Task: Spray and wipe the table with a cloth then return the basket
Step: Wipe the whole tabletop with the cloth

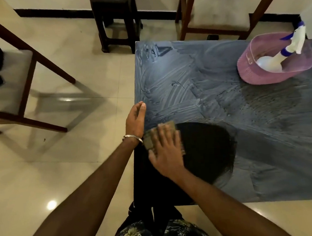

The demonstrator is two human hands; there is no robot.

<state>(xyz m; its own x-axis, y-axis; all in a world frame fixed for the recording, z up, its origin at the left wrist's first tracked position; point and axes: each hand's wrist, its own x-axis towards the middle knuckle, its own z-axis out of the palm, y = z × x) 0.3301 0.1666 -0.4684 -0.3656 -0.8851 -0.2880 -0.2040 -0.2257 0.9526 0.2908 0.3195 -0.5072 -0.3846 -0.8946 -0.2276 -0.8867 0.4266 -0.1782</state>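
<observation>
Nearby, pink basket [247,65], faint embossed mark, perhaps lettering, unreadable

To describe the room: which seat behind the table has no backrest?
The dark stool beyond the table's far left corner; both wooden chairs have pale cushions.

table [263,147], dark, smeared wet | right hand [165,153] flat on cloth [151,141] near its left edge | left hand [135,119] at that edge | pink basket [247,70] with spray bottle [279,59] at table's far right
</observation>
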